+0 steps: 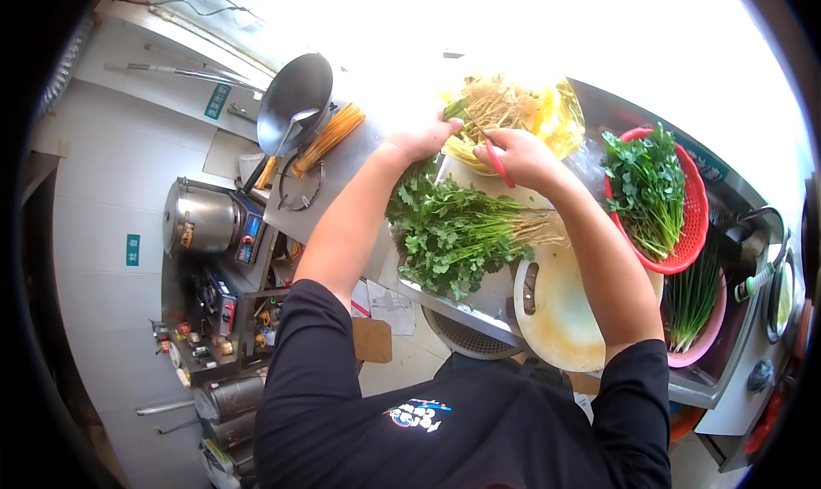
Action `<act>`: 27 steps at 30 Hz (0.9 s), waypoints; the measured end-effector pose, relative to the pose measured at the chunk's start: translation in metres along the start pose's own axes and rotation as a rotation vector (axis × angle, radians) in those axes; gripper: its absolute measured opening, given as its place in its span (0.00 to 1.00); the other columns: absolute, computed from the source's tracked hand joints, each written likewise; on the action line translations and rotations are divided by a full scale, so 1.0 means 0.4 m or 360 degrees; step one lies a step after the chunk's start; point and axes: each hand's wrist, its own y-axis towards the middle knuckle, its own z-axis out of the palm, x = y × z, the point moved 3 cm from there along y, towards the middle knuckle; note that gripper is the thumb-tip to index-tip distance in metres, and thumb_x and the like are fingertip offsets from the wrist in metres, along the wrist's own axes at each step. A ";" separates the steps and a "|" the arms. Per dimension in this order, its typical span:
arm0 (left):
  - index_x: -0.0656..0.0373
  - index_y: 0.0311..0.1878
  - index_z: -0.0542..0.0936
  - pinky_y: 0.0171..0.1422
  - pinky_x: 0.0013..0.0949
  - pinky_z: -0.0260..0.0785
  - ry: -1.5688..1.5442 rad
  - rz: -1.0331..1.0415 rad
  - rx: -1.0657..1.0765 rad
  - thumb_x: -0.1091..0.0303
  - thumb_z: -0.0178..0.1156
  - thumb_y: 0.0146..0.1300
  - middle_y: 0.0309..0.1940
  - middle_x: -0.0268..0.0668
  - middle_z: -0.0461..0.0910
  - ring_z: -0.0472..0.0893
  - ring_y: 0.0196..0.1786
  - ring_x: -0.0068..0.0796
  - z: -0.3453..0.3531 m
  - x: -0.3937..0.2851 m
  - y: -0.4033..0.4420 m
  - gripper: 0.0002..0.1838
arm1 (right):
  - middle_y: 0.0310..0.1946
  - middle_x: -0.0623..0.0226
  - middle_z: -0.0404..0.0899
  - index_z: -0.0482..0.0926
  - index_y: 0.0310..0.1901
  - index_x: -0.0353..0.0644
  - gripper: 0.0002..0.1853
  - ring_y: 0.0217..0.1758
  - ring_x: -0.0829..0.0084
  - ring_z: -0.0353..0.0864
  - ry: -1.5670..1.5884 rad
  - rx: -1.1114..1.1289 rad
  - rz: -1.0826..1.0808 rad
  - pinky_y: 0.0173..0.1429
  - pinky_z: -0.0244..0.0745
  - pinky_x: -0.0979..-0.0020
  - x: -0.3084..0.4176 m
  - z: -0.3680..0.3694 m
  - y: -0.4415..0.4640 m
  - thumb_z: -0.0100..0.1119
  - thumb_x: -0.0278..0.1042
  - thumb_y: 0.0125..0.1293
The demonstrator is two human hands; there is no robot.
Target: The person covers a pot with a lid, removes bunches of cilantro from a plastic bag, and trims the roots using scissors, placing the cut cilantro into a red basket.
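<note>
My left hand (pixel 430 138) is closed around the stems of a bunch of cilantro at the far side of the counter. My right hand (pixel 523 158) grips a pair of scissors with red handles (pixel 499 165), the blades pointing toward the left hand. Beyond both hands, a yellow plastic bag (pixel 564 117) holds a tangle of pale roots and stems (pixel 500 104). Nearer to me lies a pile of leafy cilantro (pixel 457 237), its roots (pixel 543 228) toward the right. The exact spot where the blades meet the stems is hard to make out.
A red basket (pixel 697 224) of cilantro stands at the right, above a pink basin (pixel 711 326) of long green stalks. A round cutting board (pixel 564 314) lies at the near edge. Leftward are a wok (pixel 295 100), a bundle of sticks (pixel 329 138) and a steel pot (pixel 201 217).
</note>
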 end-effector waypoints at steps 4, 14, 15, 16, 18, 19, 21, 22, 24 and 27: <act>0.64 0.53 0.79 0.56 0.45 0.71 0.0597 0.0000 0.0023 0.54 0.56 0.69 0.43 0.54 0.83 0.82 0.49 0.52 -0.002 -0.066 -0.025 0.21 | 0.24 0.56 0.79 0.82 0.36 0.36 0.21 0.29 0.66 0.79 0.0045 -0.0134 -0.0073 0.36 0.74 0.65 -0.020 0.016 0.024 0.61 0.51 0.65; 0.62 0.47 0.81 0.51 0.51 0.73 0.0715 -0.0162 -0.0336 0.51 0.54 0.69 0.39 0.55 0.83 0.82 0.45 0.56 -0.063 -0.101 -0.112 0.21 | 0.22 0.65 0.79 0.83 0.35 0.35 0.19 0.27 0.79 0.79 0.0628 0.0076 0.0230 0.30 0.73 0.73 -0.075 0.023 -0.054 0.62 0.47 0.67; 0.63 0.49 0.80 0.49 0.53 0.72 0.0675 -0.0051 -0.0376 0.51 0.55 0.69 0.37 0.54 0.83 0.82 0.42 0.57 -0.071 -0.113 -0.126 0.22 | 0.25 0.68 0.80 0.82 0.38 0.35 0.19 0.27 0.79 0.79 0.0698 0.0020 0.0234 0.29 0.73 0.73 -0.083 0.027 -0.086 0.61 0.47 0.68; 0.62 0.52 0.80 0.47 0.51 0.71 0.0627 0.0149 -0.0590 0.51 0.59 0.67 0.37 0.53 0.82 0.81 0.41 0.57 -0.069 -0.136 -0.142 0.22 | 0.26 0.69 0.80 0.82 0.42 0.36 0.18 0.28 0.80 0.79 0.0857 -0.0033 0.0205 0.29 0.73 0.74 -0.095 0.034 -0.127 0.61 0.47 0.69; 0.62 0.52 0.80 0.42 0.49 0.71 0.0524 0.0580 -0.0836 0.67 0.63 0.63 0.37 0.52 0.81 0.79 0.39 0.54 -0.050 -0.237 -0.193 0.16 | 0.25 0.71 0.78 0.81 0.45 0.36 0.18 0.28 0.81 0.79 0.1160 -0.0159 0.0232 0.30 0.73 0.75 -0.133 0.046 -0.237 0.60 0.46 0.70; 0.61 0.52 0.80 0.43 0.48 0.70 0.0520 0.0879 -0.0848 0.70 0.62 0.61 0.37 0.49 0.81 0.80 0.39 0.51 -0.028 -0.313 -0.211 0.16 | 0.25 0.71 0.77 0.79 0.49 0.37 0.18 0.25 0.82 0.76 0.1275 -0.0204 0.0274 0.27 0.70 0.77 -0.148 0.052 -0.302 0.59 0.46 0.71; 0.58 0.52 0.81 0.46 0.45 0.69 0.0547 0.1368 -0.0871 0.75 0.60 0.57 0.37 0.43 0.82 0.80 0.40 0.45 0.023 -0.455 -0.236 0.17 | 0.24 0.71 0.76 0.77 0.54 0.37 0.19 0.21 0.83 0.73 0.1421 -0.0317 0.0324 0.23 0.67 0.79 -0.183 0.059 -0.428 0.57 0.44 0.73; 0.57 0.52 0.81 0.49 0.43 0.68 0.0588 0.1552 -0.0861 0.77 0.59 0.55 0.37 0.40 0.82 0.81 0.41 0.41 0.076 -0.519 -0.243 0.19 | 0.24 0.71 0.76 0.76 0.54 0.36 0.19 0.20 0.82 0.73 0.1463 -0.0376 0.0348 0.23 0.66 0.79 -0.202 0.071 -0.490 0.57 0.43 0.73; 0.54 0.49 0.80 0.49 0.36 0.65 0.0507 0.1876 -0.0889 0.74 0.56 0.60 0.34 0.33 0.80 0.80 0.39 0.32 0.214 -0.623 -0.217 0.14 | 0.23 0.70 0.76 0.75 0.54 0.35 0.18 0.19 0.82 0.73 0.1571 -0.0469 0.0489 0.22 0.65 0.78 -0.257 0.094 -0.607 0.56 0.43 0.73; 0.52 0.53 0.80 0.52 0.37 0.65 0.0376 0.2078 -0.0576 0.72 0.55 0.61 0.36 0.32 0.78 0.79 0.38 0.31 0.426 -0.754 -0.169 0.16 | 0.22 0.70 0.75 0.74 0.54 0.33 0.20 0.20 0.81 0.73 0.1601 -0.0587 0.0650 0.24 0.67 0.78 -0.330 0.125 -0.754 0.56 0.43 0.73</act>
